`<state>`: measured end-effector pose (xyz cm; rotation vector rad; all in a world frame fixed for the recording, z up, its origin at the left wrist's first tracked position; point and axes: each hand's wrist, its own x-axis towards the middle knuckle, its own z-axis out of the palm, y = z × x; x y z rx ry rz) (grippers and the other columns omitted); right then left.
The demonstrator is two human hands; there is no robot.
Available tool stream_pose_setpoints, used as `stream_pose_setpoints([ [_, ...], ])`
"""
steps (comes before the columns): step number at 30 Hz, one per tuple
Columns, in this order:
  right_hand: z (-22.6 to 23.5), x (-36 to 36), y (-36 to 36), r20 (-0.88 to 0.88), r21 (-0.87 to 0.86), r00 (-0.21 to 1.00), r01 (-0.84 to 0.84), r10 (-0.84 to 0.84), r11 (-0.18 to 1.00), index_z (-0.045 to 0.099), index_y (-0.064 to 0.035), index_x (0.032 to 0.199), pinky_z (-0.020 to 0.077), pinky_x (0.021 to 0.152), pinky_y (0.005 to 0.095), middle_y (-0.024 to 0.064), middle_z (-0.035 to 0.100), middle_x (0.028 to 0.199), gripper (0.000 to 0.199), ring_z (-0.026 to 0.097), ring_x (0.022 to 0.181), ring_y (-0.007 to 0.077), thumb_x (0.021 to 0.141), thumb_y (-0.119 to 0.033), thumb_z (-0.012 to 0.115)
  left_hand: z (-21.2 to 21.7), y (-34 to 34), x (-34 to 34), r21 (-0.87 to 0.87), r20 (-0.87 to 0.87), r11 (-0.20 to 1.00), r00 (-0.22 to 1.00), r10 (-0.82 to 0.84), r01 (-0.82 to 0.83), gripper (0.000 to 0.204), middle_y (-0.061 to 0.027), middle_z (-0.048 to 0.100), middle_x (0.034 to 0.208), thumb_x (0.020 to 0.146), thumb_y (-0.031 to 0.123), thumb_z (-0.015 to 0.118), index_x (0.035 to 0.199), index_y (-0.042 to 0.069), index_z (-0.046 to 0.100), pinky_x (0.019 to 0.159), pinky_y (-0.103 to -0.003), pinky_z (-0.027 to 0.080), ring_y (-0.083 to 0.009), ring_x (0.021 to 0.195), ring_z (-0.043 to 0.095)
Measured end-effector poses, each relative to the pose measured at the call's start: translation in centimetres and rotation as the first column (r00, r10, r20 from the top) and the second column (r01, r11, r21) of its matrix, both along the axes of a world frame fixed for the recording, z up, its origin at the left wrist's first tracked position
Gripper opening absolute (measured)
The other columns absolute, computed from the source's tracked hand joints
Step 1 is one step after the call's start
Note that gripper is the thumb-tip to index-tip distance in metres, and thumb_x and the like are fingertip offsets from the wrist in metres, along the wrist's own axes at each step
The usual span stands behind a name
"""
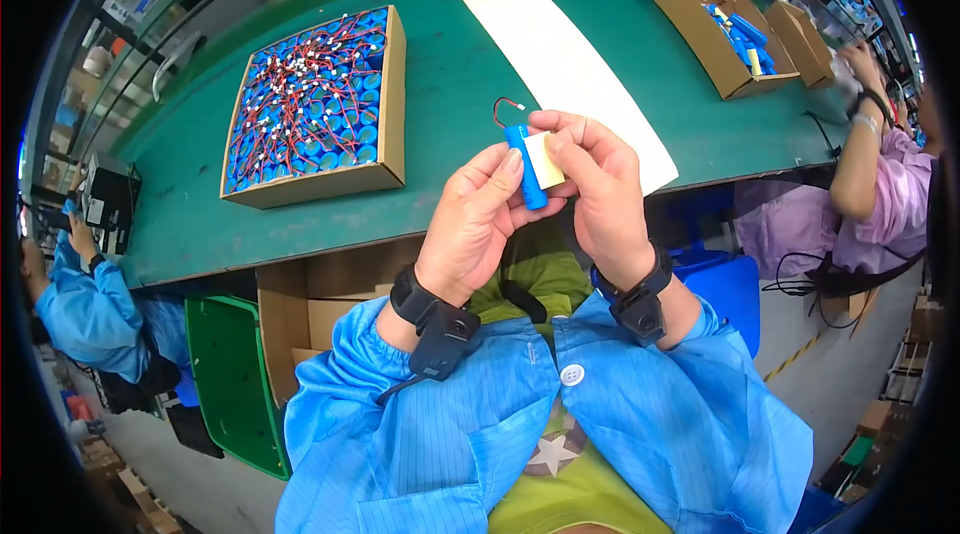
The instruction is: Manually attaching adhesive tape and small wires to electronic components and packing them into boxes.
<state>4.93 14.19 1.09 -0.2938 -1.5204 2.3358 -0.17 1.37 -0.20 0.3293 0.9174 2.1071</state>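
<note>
My left hand is closed on a blue cylindrical battery, thumb along its side. From the battery's top a short red and black lead with a small white connector sticks up. A pale yellow rectangular label lies against the battery's right side, pinched between the thumb and fingers of my right hand. Both hands are just above the table's near edge. To their left, a cardboard box is packed with upright blue batteries, their leads tangled on top.
A long pale yellow sheet lies on the green table beyond my hands. Farther right, another cardboard box holds loose blue batteries. Below the edge are a green bin and a carton. People sit on both sides.
</note>
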Motion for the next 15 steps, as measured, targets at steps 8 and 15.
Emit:
stream_pose_setpoints([
  [8, -1.0, -0.5, -0.2, -0.073, 0.059, 0.997, 0.024, -0.020, 0.998, 0.055, 0.0004, 0.082, 0.0481, 0.072, 0.0230, 0.0122, 0.055, 0.115, 0.013, 0.056, 0.085, 0.0099, 0.089, -0.011, 0.055, -0.2, 0.4, 0.0, -0.008, 0.006, 1.000, 1.000, 0.024, -0.024, 0.031, -0.0077, 0.062, 0.102, 0.094, 0.024, 0.052, 0.115, 0.001, 0.052, 0.081, -0.030, 0.053, -0.0171, 0.090, 0.063],
  [15, -2.0, -0.8, 0.2, -0.165, 0.494, 0.980, 0.177, -0.108, 0.851, 0.059, 0.0020, 0.101, 0.0501, 0.069, 0.0259, 0.0156, 0.058, 0.109, 0.019, 0.061, 0.080, 0.0139, 0.083, -0.005, 0.061, 0.5, 0.5, 0.3, -0.187, -0.217, 0.963, 0.965, 0.150, -0.192, 0.025, -0.0074, 0.063, 0.099, 0.091, 0.012, 0.056, 0.112, 0.000, 0.053, 0.074, -0.026, 0.052, -0.0146, 0.086, 0.064],
])
